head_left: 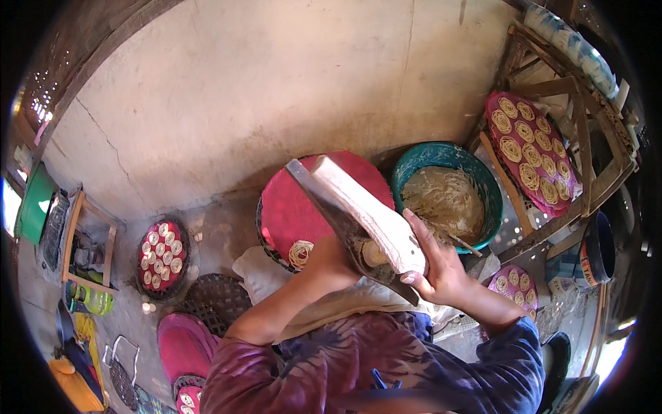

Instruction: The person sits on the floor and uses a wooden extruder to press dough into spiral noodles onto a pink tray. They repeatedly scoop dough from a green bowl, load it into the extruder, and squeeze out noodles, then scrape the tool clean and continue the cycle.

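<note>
Up in front of my body I hold a wooden dough press, made of a dark flat board [323, 201] and a thick pale bar [358, 199] that looks coated with dough. My left hand [334, 265] is closed round its lower part, the fingers partly hidden behind the board. On the other side my right hand [441, 268] grips the near end of the pale bar, thumb below and fingers above. Beyond the press lies a round tray covered in pink cloth [293, 200], with one coil of dough strands [300, 254] at its near edge.
A teal basin [494, 200] of wet dough [441, 196] stands right of the tray, a stick resting in it. Pink trays of coils lie at left [146, 270], far right [516, 141] and near right [512, 281]. A wooden frame [583, 138] stands at right; a wall [276, 90] rises behind.
</note>
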Motion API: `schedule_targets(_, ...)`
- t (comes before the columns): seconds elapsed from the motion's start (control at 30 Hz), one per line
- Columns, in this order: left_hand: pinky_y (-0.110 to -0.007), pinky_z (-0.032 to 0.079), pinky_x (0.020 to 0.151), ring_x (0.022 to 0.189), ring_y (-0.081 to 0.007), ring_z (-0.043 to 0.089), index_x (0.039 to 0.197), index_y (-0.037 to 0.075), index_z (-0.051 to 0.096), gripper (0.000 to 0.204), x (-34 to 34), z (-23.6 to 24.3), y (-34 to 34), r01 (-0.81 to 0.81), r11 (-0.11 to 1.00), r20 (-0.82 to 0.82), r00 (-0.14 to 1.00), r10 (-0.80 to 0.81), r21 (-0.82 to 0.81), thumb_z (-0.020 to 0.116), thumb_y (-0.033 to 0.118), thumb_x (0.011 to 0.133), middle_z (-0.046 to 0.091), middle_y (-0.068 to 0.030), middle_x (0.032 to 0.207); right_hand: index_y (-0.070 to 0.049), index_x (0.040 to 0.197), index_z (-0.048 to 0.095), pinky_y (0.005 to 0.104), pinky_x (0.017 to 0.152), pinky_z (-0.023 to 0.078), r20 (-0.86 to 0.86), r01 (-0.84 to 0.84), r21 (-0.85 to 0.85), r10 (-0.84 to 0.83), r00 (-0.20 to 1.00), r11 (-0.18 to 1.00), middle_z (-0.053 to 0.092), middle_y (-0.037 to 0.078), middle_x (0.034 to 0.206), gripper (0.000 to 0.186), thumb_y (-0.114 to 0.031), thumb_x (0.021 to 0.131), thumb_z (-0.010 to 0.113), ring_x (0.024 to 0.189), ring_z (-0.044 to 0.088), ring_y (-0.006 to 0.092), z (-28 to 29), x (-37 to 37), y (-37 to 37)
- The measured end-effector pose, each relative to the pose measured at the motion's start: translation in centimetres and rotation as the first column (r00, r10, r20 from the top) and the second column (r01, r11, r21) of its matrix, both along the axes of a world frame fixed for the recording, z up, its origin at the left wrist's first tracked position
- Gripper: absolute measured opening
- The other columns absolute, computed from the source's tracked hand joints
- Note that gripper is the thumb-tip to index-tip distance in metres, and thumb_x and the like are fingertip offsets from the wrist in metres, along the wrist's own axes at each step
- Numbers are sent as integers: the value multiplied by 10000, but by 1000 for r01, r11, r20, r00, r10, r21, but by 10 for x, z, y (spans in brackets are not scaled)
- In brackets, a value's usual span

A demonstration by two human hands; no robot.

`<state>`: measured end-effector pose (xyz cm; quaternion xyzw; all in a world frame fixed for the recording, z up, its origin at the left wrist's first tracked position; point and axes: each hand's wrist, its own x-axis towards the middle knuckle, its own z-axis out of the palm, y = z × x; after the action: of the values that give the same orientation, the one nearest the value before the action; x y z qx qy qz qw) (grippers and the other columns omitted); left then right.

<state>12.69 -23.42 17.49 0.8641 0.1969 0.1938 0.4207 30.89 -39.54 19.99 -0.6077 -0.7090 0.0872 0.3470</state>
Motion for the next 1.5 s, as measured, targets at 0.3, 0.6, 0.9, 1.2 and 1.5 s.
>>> schedule_targets(0.3, -438, 493, 915, 1142, -365, 590, 1389, 43, 428, 715, 0, 41, 69, 303, 840, -56, 948, -312, 450, 764, 283, 806, 542, -216, 1334, -30, 1521, 260, 375, 882, 393, -993, -693, 110, 115, -39, 713, 496, 242, 1172, 998, -522, 787, 725, 1011, 518, 303, -123, 17, -9)
schedule_targets(0.6, -474, 414, 1033, 1241, -348, 490, 1400, 113, 515, 525, 93, 62, 191, -17, 495, -49, 992, 119, 869, 639, 199, 897, 487, -152, 1414, -17, 1516, 186, 431, 871, 463, -886, -556, 392, 139, -442, 733, 553, 259, 1122, 1284, -778, 629, 718, 1039, 571, 340, -242, 4, -58)
schedule_targets(0.9, -530, 214, 1167, 1430, -367, 298, 1393, 101, 540, 733, 310, -134, 209, 214, 960, -559, 825, -79, 180, 256, 623, 963, 326, -147, 1569, -8, 1513, 187, 429, 866, 468, -849, -342, 124, -79, -522, 932, 554, 266, 1126, 1293, -793, 626, 705, 1033, 577, 341, -291, 8, -79)
schedule_targets(1.2, -592, 150, 1168, 1400, -364, 370, 1275, 33, 630, 1123, 367, -219, 237, 41, 999, -876, 483, 9, 33, 3, 852, 831, 545, -204, 1384, 0, 1511, 188, 427, 861, 473, -799, -246, 29, -125, -588, 969, 555, 272, 1129, 1302, -807, 623, 693, 1027, 583, 343, -317, 17, -87)
schedule_targets(1.5, -429, 212, 1179, 1419, -342, 340, 1300, 29, 603, 1149, 353, -191, 214, -102, 978, -826, 555, -99, -185, -57, 841, 824, 637, -213, 1257, 9, 1508, 188, 426, 856, 478, -796, -215, 31, -106, -596, 976, 556, 279, 1133, 1312, -822, 619, 680, 1021, 589, 344, -324, 14, -86)
